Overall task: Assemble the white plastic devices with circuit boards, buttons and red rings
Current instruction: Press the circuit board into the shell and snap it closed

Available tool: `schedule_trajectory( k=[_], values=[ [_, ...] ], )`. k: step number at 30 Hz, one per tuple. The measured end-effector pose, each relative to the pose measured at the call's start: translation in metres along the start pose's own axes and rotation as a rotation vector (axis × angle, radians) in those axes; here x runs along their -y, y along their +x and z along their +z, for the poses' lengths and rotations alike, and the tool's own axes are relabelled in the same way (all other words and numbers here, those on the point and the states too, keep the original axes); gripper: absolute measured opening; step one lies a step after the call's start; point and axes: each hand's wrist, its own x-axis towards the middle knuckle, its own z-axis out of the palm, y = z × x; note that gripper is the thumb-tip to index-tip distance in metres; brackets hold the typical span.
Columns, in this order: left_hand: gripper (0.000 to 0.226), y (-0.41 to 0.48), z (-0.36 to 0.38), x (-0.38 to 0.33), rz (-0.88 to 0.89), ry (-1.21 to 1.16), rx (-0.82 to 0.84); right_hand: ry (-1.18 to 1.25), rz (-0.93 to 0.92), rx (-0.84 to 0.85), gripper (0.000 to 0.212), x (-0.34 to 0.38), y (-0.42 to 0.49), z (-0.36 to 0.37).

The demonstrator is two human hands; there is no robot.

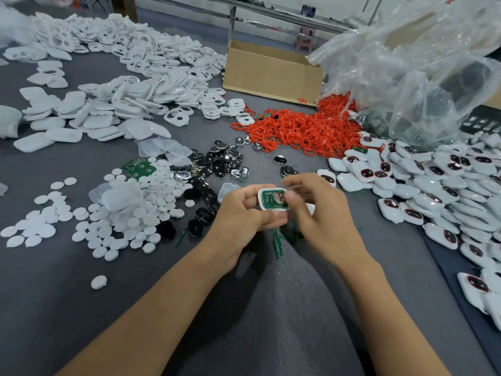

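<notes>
above the grey table [244, 308], the left hand [241, 214] grips a white rounded shell [260, 198], open side up, and the right hand [321, 210] pinches its right edge. a green circuit board [271, 203] with a round silver contact fills the shell.

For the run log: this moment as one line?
left hand: holds white shell | right hand: pinches it, thumb on circuit board | red rings: in pile

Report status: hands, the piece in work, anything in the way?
Left hand grips white plastic shell with green circuit board seated. Right hand thumb on board, grip blurred. Nothing blocking; thin red rings piled beyond.
</notes>
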Motion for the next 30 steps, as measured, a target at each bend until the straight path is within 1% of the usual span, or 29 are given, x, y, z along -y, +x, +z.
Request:
schedule_trajectory(
  k=[2, 4, 6, 8, 10, 11, 15, 17, 20, 24, 26, 30],
  values=[
    [0.044, 0.0, 0.0, 0.0, -0.009, -0.013, -0.006, -0.001, 0.057, -0.049, 0.021, -0.004, 0.0, -0.009],
    [0.044, 0.0, 0.0, 0.0, -0.014, -0.018, -0.012, -0.065, 0.125, -0.049, 0.026, -0.012, -0.001, -0.02],
    [0.045, -0.001, 0.0, 0.0, -0.014, -0.019, -0.007, -0.191, 0.209, 0.034, 0.028, -0.02, -0.004, -0.028],
    [0.045, -0.001, -0.001, 0.0, -0.013, -0.02, -0.004, -0.315, 0.289, 0.161, 0.036, -0.026, -0.007, -0.031],
    [0.044, -0.001, -0.001, 0.0, -0.015, -0.023, -0.004, -0.398, 0.3, 0.256, 0.037, -0.03, -0.008, -0.031],
    [0.044, -0.001, -0.001, 0.0, -0.016, -0.024, -0.002, -0.407, 0.3, 0.276, 0.035, -0.031, -0.008, -0.03],
    [0.044, 0.0, -0.001, 0.0, -0.017, -0.014, 0.004, -0.365, 0.305, 0.236, 0.029, -0.033, -0.007, -0.028],
    [0.045, 0.0, -0.002, 0.0, -0.019, -0.01, 0.008, -0.309, 0.28, 0.179, 0.029, -0.033, -0.006, -0.028],
    [0.046, -0.001, -0.002, 0.0, -0.019, 0.001, 0.014, -0.1, 0.222, 0.094, 0.027, -0.024, -0.005, -0.028],
    [0.047, 0.0, -0.002, 0.001, -0.012, 0.02, 0.014, 0.059, 0.06, 0.063, 0.029, -0.011, -0.005, -0.025],
    [0.048, 0.0, -0.001, 0.001, 0.001, 0.04, 0.024, 0.07, 0.01, 0.086, 0.03, -0.007, -0.004, -0.02],
    [0.046, -0.001, -0.001, 0.002, 0.028, 0.064, 0.031, 0.012, -0.052, 0.152, 0.032, -0.004, -0.004, -0.009]
  ],
)
